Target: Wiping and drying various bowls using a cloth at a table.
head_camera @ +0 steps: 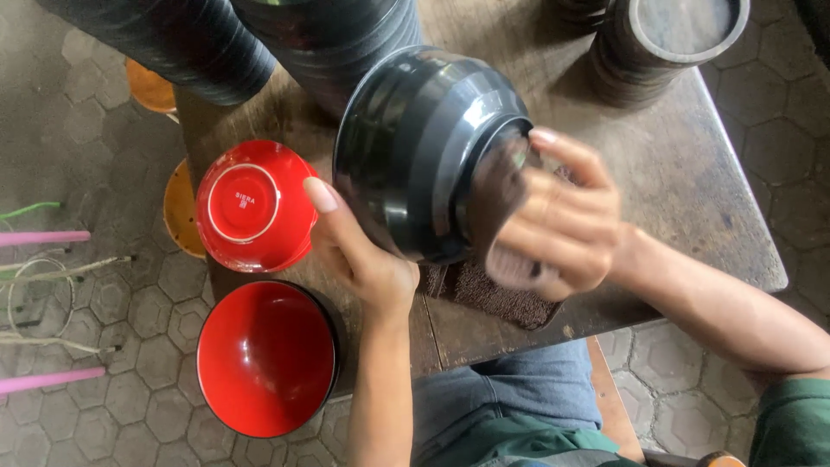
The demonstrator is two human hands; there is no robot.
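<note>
A glossy black bowl (pixel 415 147) is held on its side above a dark wooden table (pixel 692 173), its foot ring turned toward my right hand. My left hand (pixel 359 251) grips the bowl's lower left wall, thumb stretched up. My right hand (pixel 562 220) presses a brown cloth (pixel 501 207) against the bowl's base; the hand is blurred by motion. Under the bowl lies a dark brown mat (pixel 493 294). To the left, a red bowl (pixel 253 206) rests upside down, and a larger bowl with a red inside (pixel 264 355) sits upright at the table's near left corner.
Tall stacks of black bowls (pixel 190 43) lie across the far side of the table, with more stacked dark bowls (pixel 666 43) at the far right. Orange stools (pixel 179 212) stand beside the table on a hexagon-tiled floor (pixel 95 320). Pink sticks (pixel 43 238) and cords lie at the left.
</note>
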